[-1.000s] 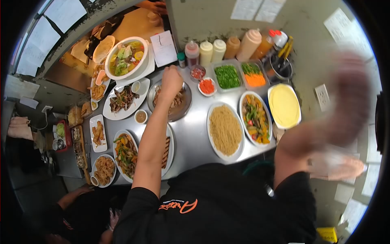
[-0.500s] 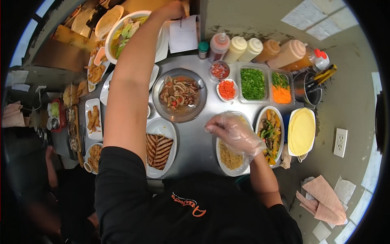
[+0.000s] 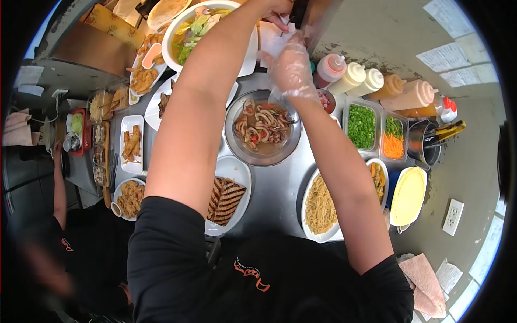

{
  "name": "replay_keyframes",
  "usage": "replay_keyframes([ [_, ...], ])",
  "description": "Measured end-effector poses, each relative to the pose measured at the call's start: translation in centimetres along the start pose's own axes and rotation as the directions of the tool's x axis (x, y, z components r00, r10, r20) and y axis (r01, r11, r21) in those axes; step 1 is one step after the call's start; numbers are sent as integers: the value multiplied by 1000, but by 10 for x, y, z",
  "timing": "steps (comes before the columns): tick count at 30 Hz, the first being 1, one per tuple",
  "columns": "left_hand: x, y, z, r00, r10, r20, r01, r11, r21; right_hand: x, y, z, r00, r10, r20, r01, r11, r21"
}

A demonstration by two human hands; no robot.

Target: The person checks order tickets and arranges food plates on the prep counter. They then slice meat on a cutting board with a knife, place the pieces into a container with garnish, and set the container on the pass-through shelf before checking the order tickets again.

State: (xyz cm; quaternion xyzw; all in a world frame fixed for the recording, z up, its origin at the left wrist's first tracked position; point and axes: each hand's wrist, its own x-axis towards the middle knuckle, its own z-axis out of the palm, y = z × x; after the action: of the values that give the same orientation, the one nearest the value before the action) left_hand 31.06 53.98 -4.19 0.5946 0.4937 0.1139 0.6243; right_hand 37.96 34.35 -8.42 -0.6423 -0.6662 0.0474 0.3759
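Beyond the steel bowl of sliced meat (image 3: 263, 127), both my hands meet at the white paper slip (image 3: 271, 39). Bare, my left hand (image 3: 279, 12) has its fingers closed on the slip's upper edge. My right hand (image 3: 293, 63) wears a clear plastic glove and reaches the slip's right side; its fingertips are partly hidden by the loose glove, so its grip cannot be made out. Left of the slip stands a white bowl of soup with greens (image 3: 186, 48), partly behind my left arm. Grilled flatbread (image 3: 229, 202) lies on an oval plate below.
Squeeze bottles (image 3: 371, 82) line the wall. Tubs of chopped green onion (image 3: 361, 126) and shredded carrot (image 3: 395, 145) stand before them. Noodles (image 3: 320, 207) lie under my right forearm. A yellow-topped container (image 3: 407, 196) is at the right. A co-worker's arm (image 3: 59, 185) shows at far left.
My right hand has moved from above the noodles up to the paper slip. My left hand has closed on the slip. The view has shifted, and the co-worker's arm has moved.
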Motion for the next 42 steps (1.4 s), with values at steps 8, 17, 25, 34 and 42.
replay_keyframes([
  [8, -20, 11, 1, 994, 78, -78, 29, 496, 868, 27, 34, 26, 977, 205, 60, -200, 976, -87],
  [17, 21, -16, -3, 993, 112, -33, -15, 395, 919, 32, 18, -7, 992, 51, -113, -42, 996, 75],
  [25, 3, -4, 2, 987, 157, -42, -33, 447, 894, 18, -46, -107, 962, -10, -275, 51, 988, 145],
  [34, -95, 9, -19, 785, 557, -270, -417, 798, 434, -51, -28, -141, 939, 160, -305, -94, 971, 220],
  [42, -223, -57, 29, 868, 437, -235, -474, 870, -134, -74, -36, -132, 944, -295, -147, 292, 956, -42],
])
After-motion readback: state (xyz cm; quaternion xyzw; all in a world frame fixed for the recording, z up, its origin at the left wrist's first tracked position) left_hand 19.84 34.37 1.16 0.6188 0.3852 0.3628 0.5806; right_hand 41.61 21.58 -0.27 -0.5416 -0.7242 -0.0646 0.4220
